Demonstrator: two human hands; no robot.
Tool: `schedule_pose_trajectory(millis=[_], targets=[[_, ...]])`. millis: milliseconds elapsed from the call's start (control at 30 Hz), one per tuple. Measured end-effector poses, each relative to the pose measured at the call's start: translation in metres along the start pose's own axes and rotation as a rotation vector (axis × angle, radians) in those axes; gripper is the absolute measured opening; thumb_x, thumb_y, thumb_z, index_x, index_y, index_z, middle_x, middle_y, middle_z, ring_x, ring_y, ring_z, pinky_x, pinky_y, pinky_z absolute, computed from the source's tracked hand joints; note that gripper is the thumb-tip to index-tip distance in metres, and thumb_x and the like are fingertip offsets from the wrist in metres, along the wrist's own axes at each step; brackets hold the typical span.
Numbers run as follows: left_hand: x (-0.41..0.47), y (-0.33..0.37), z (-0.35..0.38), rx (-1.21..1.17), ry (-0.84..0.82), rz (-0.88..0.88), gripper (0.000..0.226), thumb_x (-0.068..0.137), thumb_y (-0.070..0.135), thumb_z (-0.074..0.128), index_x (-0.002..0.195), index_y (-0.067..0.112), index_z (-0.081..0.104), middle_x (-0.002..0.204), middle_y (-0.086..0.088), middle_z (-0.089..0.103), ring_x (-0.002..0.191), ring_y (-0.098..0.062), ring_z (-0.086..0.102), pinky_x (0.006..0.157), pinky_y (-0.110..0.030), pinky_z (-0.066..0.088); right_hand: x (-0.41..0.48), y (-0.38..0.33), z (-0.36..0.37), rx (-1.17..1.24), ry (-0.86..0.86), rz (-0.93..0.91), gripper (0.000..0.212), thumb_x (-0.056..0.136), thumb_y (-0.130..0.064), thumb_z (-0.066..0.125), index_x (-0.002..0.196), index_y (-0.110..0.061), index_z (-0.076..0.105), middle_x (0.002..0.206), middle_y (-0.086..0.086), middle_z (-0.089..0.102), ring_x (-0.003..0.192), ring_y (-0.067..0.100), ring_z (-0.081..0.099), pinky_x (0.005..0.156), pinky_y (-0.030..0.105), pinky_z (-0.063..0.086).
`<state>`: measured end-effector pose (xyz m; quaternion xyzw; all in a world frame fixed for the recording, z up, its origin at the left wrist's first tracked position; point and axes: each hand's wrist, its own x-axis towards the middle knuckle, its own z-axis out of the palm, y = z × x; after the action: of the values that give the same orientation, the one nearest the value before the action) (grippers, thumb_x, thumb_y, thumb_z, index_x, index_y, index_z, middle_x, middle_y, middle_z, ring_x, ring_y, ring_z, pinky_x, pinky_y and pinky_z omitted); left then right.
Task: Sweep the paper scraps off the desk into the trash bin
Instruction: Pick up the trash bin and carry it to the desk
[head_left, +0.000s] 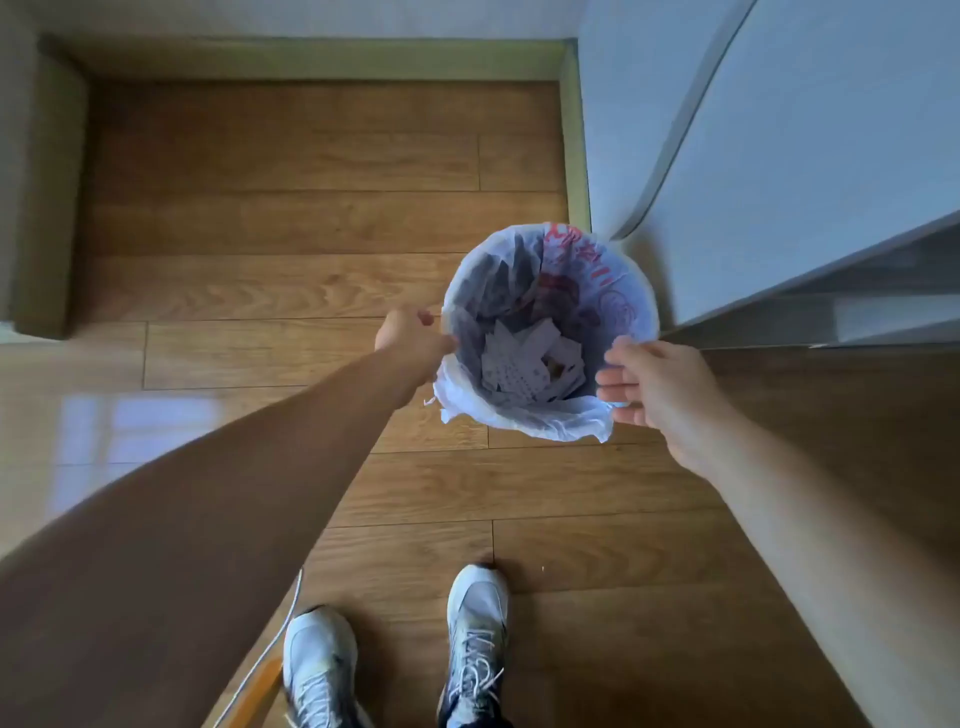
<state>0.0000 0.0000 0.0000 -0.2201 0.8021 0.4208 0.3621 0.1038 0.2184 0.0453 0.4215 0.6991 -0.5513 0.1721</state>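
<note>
A wood-plank floor (291, 218) fills the room, glossy at the left where window light reflects off it. At far left stands the corner of a beige piece of furniture (41, 182); a pale baseboard (311, 57) runs along the far wall. The left hand (410, 338) pinches the left rim of the trash bin (641, 306), which stands on the floor and is lined with a white plastic bag (524, 421) printed in red. Torn paper scraps (524, 364) lie at the bottom of the bin. The right hand (654, 384) touches the right rim, fingers loosely spread. Two white sneakers (478, 639) stand below. At right rises a grey cabinet (805, 156).
</note>
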Motion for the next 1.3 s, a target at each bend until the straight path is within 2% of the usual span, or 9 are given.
schedule_pose_trajectory(millis=[100,167,300,433,600,733,833,1200,1300], targets=[[0.014,-0.005,0.013,-0.016,-0.031,0.021,0.032,0.074,0.006,0.069,0.105,0.007,0.061,0.093,-0.014,0.071,0.071,-0.035,0.073,0.064,-0.051,0.061,0.015,0.015,0.011,-0.009,0.002,0.001,0.022,0.096,-0.031,0.051,0.094,-0.016,0.067,0.089,0.005,0.073,0.078,0.016,0.071,0.059,0.028,0.053],[0.019,-0.010,0.019,-0.053,-0.053,-0.031,0.021,0.072,-0.002,0.065,0.092,0.002,0.060,0.087,-0.018,0.071,0.062,-0.036,0.071,0.063,-0.045,0.061,0.021,0.023,0.022,-0.001,-0.018,0.011,0.023,0.097,-0.031,0.050,0.094,-0.016,0.066,0.089,0.005,0.073,0.076,0.015,0.071,0.057,0.026,0.051],[0.015,-0.009,0.020,-0.167,-0.102,-0.093,0.014,0.073,-0.010,0.062,0.079,0.002,0.059,0.064,-0.014,0.062,0.034,-0.020,0.056,0.044,-0.027,0.050,0.025,0.016,0.034,0.001,-0.031,0.011,0.021,0.097,-0.033,0.050,0.090,-0.020,0.066,0.087,0.002,0.074,0.080,0.016,0.072,0.061,0.028,0.054],[-0.002,-0.005,0.021,-0.237,-0.091,-0.070,0.013,0.070,-0.010,0.058,0.078,0.000,0.061,0.061,-0.012,0.062,0.030,-0.013,0.057,0.040,-0.027,0.050,0.020,0.001,0.039,-0.023,-0.042,0.015,0.022,0.096,-0.036,0.050,0.090,-0.021,0.066,0.085,0.002,0.075,0.079,0.017,0.073,0.063,0.031,0.055],[-0.033,-0.012,-0.001,-0.330,-0.140,-0.099,0.019,0.068,-0.008,0.063,0.086,-0.003,0.063,0.069,-0.015,0.066,0.046,-0.022,0.067,0.047,-0.035,0.056,-0.008,-0.027,0.049,-0.050,-0.085,0.014,0.023,0.095,-0.037,0.049,0.094,-0.021,0.066,0.086,0.002,0.074,0.079,0.017,0.072,0.064,0.032,0.054],[-0.076,-0.022,-0.049,-0.428,-0.085,-0.167,0.009,0.067,-0.009,0.064,0.069,-0.001,0.059,0.063,-0.016,0.063,0.044,-0.025,0.065,0.048,-0.039,0.057,-0.049,-0.066,0.071,-0.103,-0.151,-0.024,0.023,0.095,-0.034,0.048,0.092,-0.020,0.065,0.086,0.002,0.073,0.078,0.017,0.071,0.061,0.030,0.056],[-0.120,-0.027,-0.097,-0.508,-0.044,-0.203,0.010,0.066,-0.010,0.061,0.072,-0.003,0.057,0.051,-0.015,0.059,0.038,-0.027,0.061,0.045,-0.038,0.055,-0.091,-0.107,0.093,-0.147,-0.202,-0.058,0.023,0.095,-0.034,0.049,0.091,-0.018,0.066,0.084,0.002,0.074,0.077,0.017,0.072,0.066,0.032,0.059],[-0.289,-0.044,-0.265,-0.834,0.163,-0.230,0.014,0.065,-0.009,0.061,0.069,0.003,0.053,0.060,-0.018,0.054,0.036,-0.030,0.057,0.045,-0.043,0.055,-0.284,-0.254,0.182,-0.344,-0.496,-0.228,0.025,0.096,-0.032,0.049,0.097,-0.012,0.065,0.083,0.004,0.070,0.070,0.015,0.065,0.055,0.024,0.050],[-0.326,-0.053,-0.314,-0.950,0.248,-0.243,0.018,0.064,-0.013,0.062,0.063,0.000,0.049,0.041,-0.012,0.048,0.027,-0.027,0.047,0.041,-0.039,0.051,-0.336,-0.288,0.211,-0.433,-0.563,-0.295,0.024,0.096,-0.032,0.048,0.091,-0.015,0.064,0.082,0.004,0.069,0.069,0.015,0.063,0.054,0.024,0.048]])
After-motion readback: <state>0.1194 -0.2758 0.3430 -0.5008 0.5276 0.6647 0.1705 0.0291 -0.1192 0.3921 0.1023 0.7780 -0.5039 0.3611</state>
